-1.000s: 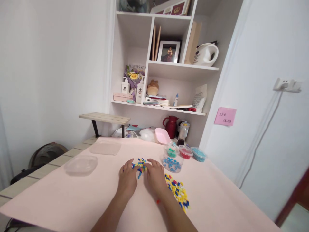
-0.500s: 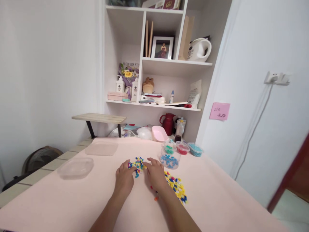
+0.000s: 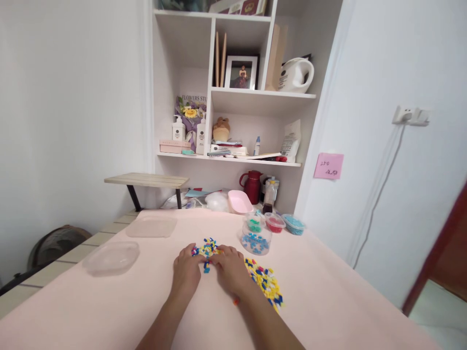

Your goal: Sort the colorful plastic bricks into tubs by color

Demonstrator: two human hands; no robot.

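A small heap of mixed blue, yellow, white and pink pieces lies on the pink table cover. My left hand rests at its left edge, thumb and fingers apart, touching the pieces. From the other side, my right hand reaches in with its thumb and fingers spread about the near right edge. Both hands appear open, though the fingertips are partly hidden among the pieces. Beside my right forearm spreads a larger pile of mostly yellow and blue pieces. One orange-red piece lies by that forearm.
Behind the large pile stand clear tubs of blue pieces, green pieces, red pieces and light-blue pieces. To the left lie a clear container and a flat clear lid. A pink tray sits at the back.
The camera view has shifted, moving the scene slightly leftward. My right thumb has moved in toward the near side of the small heap, closer to my left thumb.
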